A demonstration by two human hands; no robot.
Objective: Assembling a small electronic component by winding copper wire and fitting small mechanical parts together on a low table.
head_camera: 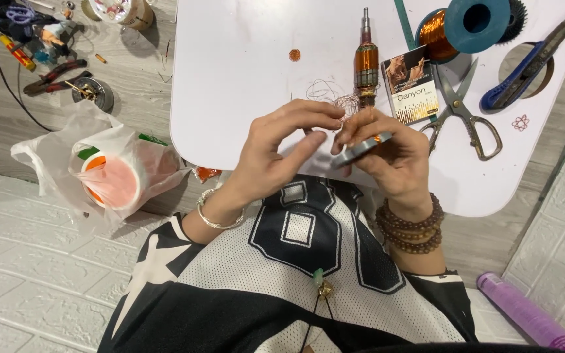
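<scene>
Head view: over a white tabletop [230, 78], the right hand [393, 160] closes around a flat grey tool [359, 149], the left hand [282, 147] pinches fine copper wire [346, 104] just below the motor armature [365, 65]; loose tangled wire suggests stripping remains unfinished

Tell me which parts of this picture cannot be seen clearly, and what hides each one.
- Head view: the grey flat tool in the right hand; fingers cover its lower end.
- Head view: the fine copper wire pinched by the left hand; too thin to follow.
- Head view: the purple tube; cut off by the bottom edge.
- Head view: the copper wire spool; partly behind its blue flange.
- Head view: the cup in the plastic bag; blurred by the film.
</scene>
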